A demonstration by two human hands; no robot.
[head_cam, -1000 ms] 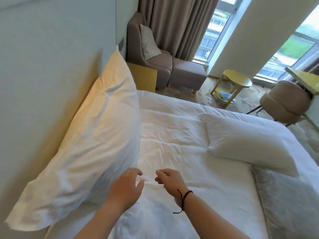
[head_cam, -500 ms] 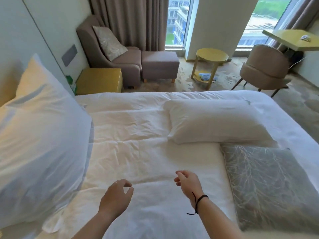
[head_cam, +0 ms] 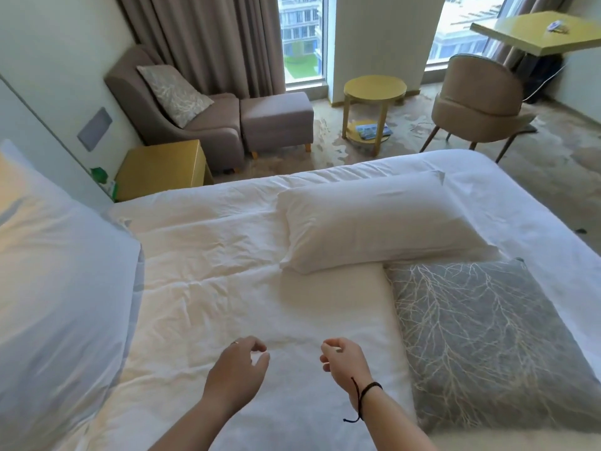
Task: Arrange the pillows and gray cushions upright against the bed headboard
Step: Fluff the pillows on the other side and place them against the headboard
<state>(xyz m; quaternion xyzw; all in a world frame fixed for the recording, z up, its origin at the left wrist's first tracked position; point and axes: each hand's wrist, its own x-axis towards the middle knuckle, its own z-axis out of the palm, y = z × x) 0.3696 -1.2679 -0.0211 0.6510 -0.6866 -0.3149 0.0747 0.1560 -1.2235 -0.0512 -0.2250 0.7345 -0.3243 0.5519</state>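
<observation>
Head view, bed: we look down and across a bed (head_cam: pixel 208 288) with a rumpled white duvet, from the headboard side.
Head view, left hand: our left hand (head_cam: pixel 235 369) hovers over the duvet, fingers loosely curled, holding nothing.
Head view, right hand: our right hand (head_cam: pixel 343 359), with a dark cord at the wrist, hovers just beside the left one, fingers also loosely curled and empty.
Head view, standing pillow: a large white pillow (head_cam: pixel 58 288) stands upright at the far left against the headboard panel (head_cam: pixel 35 131).
Head view, flat pillow: a second white pillow (head_cam: pixel 374 222) lies flat across the middle of the bed, well ahead of both hands.
Head view, gray cushion: a gray cushion (head_cam: pixel 481 340) with a pale branch pattern lies flat to the right, its far edge tucked just under the flat pillow.
Head view, room: beyond the bed we see a yellow bedside cabinet (head_cam: pixel 162 167), an armchair (head_cam: pixel 182 115) holding another patterned cushion (head_cam: pixel 174 89), a round yellow table (head_cam: pixel 374 92) and a curved chair (head_cam: pixel 478 96).
Step in hand: we judge one pillow is placed, and the hands are between items.
Next move: it likely calls for reaching forward to the flat pillow, gripping it with both hands, and standing it beside the first; it should lift clear of the cushion it overlaps.
</observation>
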